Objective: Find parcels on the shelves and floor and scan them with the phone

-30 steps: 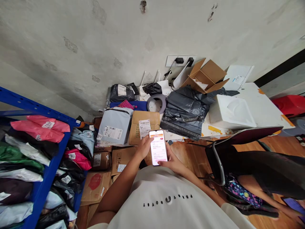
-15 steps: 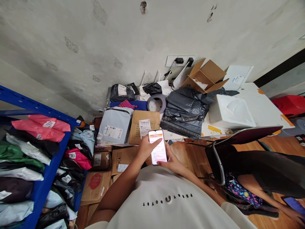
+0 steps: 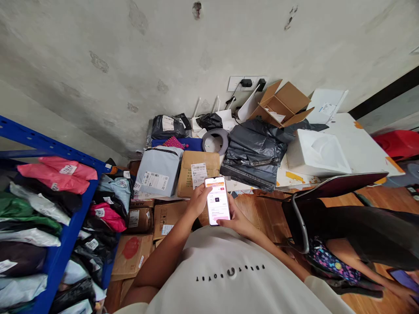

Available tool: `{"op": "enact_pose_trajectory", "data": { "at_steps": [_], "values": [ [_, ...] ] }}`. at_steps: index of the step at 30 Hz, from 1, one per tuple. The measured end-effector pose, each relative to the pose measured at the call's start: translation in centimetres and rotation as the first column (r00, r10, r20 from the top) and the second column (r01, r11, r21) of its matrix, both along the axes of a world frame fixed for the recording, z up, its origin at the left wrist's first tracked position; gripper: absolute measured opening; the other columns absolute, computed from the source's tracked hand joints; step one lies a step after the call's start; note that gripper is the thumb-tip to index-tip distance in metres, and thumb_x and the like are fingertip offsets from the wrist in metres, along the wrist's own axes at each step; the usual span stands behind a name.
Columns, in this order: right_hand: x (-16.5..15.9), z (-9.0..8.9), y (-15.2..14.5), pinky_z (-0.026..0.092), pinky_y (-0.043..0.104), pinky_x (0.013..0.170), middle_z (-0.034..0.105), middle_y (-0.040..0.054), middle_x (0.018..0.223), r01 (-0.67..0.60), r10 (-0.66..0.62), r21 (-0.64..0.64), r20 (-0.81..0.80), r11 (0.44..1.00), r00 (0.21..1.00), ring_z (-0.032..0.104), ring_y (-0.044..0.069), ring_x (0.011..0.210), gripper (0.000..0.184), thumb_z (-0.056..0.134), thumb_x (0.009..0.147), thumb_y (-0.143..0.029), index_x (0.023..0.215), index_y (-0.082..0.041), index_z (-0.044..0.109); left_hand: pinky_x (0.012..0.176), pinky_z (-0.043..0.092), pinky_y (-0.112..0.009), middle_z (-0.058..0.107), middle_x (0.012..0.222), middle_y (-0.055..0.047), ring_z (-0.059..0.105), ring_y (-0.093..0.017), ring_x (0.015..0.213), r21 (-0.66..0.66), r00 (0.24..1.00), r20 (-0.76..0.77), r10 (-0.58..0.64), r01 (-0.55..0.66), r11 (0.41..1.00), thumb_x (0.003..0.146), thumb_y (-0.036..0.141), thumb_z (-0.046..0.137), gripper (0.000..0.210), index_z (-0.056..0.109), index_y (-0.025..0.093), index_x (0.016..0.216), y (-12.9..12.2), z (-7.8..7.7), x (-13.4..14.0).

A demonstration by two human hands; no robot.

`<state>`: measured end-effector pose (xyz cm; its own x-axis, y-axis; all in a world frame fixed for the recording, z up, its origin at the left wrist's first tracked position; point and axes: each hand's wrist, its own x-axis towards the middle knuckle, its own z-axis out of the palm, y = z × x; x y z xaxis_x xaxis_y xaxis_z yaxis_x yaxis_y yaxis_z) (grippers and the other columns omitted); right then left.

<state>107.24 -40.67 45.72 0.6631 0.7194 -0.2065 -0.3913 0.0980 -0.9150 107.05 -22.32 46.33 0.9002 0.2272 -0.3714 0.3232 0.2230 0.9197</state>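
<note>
Upright in front of my shirt is a lit smartphone (image 3: 218, 209), gripped from both sides. My left hand (image 3: 197, 203) is closed at its left edge, the thumb by the upper left of the screen and the other fingers mostly hidden. At the lower right, my right hand (image 3: 237, 220) wraps the phone with its thumb on the bottom of the screen. A small dark square shows mid-screen; the text is too small to read. Just beyond the phone lie a labelled brown carton (image 3: 183, 174) and a grey mailer parcel (image 3: 157, 172).
Dark plastic mailers (image 3: 253, 150), a tape roll (image 3: 225, 141), an open cardboard box (image 3: 291, 100) and a white foam box (image 3: 307, 157) crowd the table. A blue rack (image 3: 70, 226) with parcels stands left. On the right are a chair (image 3: 303, 226) and a seated person with a phone.
My left thumb has moved left from across the upper screen to its left edge. The screen now shows a small dark square and a red patch. The phone has tilted slightly.
</note>
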Motion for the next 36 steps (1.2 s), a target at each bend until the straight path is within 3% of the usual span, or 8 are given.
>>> {"op": "enact_pose_trajectory", "data": {
  "at_steps": [6,15,22,26,31,32,34,36],
  "values": [
    [0.0,-0.2,0.0,0.038,0.045,0.107,0.049,0.0073,0.142,0.004,-0.004,-0.001,0.04,1.0,0.999,0.046,0.029,0.131,0.091,0.082,0.075,-0.024,0.149,-0.033,0.029,0.077,0.049,-0.032,0.073,0.085,-0.006,0.063,-0.022,0.081,0.16,0.999,0.033,-0.012,0.007,0.987,0.082,0.042,0.047,0.033,0.068,0.016,0.081,0.4,0.5,0.0],
    [-0.1,-0.3,-0.1,0.037,0.045,0.108,0.05,0.0069,0.142,0.007,-0.007,0.009,0.028,1.0,1.0,0.045,0.029,0.132,0.092,0.082,0.075,-0.023,0.15,-0.033,0.03,0.079,0.052,-0.037,0.076,0.096,-0.012,0.068,-0.026,0.089,0.099,1.0,-0.028,-0.013,0.016,0.995,0.091,0.055,0.037,0.056,0.072,0.011,0.097,0.8,-3.0,0.2],
    [-0.3,-0.3,-0.1,0.036,0.045,0.111,0.052,0.0062,0.145,0.027,-0.026,0.014,-0.026,1.0,0.999,0.048,0.027,0.133,0.093,0.085,0.071,-0.023,0.148,-0.033,0.035,0.078,0.05,-0.035,0.076,0.086,-0.01,0.067,-0.024,0.081,0.094,1.0,0.005,0.018,-0.018,0.995,0.088,0.059,0.047,0.053,0.071,0.012,0.085,0.5,-1.3,0.1],
    [-0.5,-0.4,0.1,0.038,0.049,0.112,0.058,0.0055,0.143,0.085,-0.068,0.062,-0.239,0.994,0.969,0.054,0.029,0.131,0.085,0.086,0.07,-0.029,0.143,-0.034,0.043,0.077,0.049,-0.034,0.074,0.082,-0.009,0.065,-0.023,0.08,0.112,1.0,0.013,-0.002,0.0,0.994,0.089,0.058,0.045,0.051,0.069,0.014,0.08,0.5,-0.6,-0.5],
    [-0.7,-0.9,0.5,0.039,0.06,0.108,0.067,0.0115,0.134,0.119,0.042,0.215,-0.624,0.969,0.781,0.059,0.038,0.127,0.077,0.074,0.068,-0.071,0.132,-0.03,0.059,0.071,0.047,-0.031,0.067,0.069,-0.005,0.059,-0.017,0.065,0.054,0.985,0.09,-0.147,0.143,0.988,0.095,0.057,0.034,0.058,0.068,0.015,0.075,0.8,-0.5,-2.1],
    [-0.8,-0.9,0.6,0.038,0.062,0.108,0.069,0.0131,0.132,0.106,0.082,0.233,-0.672,0.967,0.736,0.06,0.039,0.126,0.079,0.071,0.067,-0.076,0.129,-0.029,0.062,0.071,0.048,-0.03,0.067,0.071,-0.005,0.059,-0.017,0.066,0.043,0.987,0.108,-0.117,0.113,0.993,0.095,0.057,0.034,0.058,0.069,0.014,0.077,1.0,-1.0,-2.3],
    [-1.1,-1.0,1.2,0.036,0.064,0.108,0.07,0.0152,0.129,0.096,0.11,0.231,-0.738,0.968,0.666,0.061,0.041,0.125,0.081,0.066,0.065,-0.082,0.125,-0.028,0.066,0.071,0.049,-0.029,0.069,0.079,-0.006,0.062,-0.017,0.072,0.054,0.99,0.078,0.118,-0.122,0.991,0.094,0.052,0.036,0.051,0.071,0.014,0.087,2.4,-2.8,-2.7],
    [-1.4,-1.1,1.9,0.035,0.065,0.109,0.072,0.0157,0.126,0.117,0.076,0.188,-0.779,0.975,0.623,0.064,0.041,0.121,0.083,0.061,0.066,-0.086,0.124,-0.027,0.068,0.069,0.051,-0.029,0.069,0.089,-0.007,0.064,-0.017,0.075,0.132,0.888,-0.019,0.46,-0.454,0.881,0.092,0.043,0.037,0.043,0.068,0.015,0.105,5.0,-5.6,-3.0]
  ]
}}
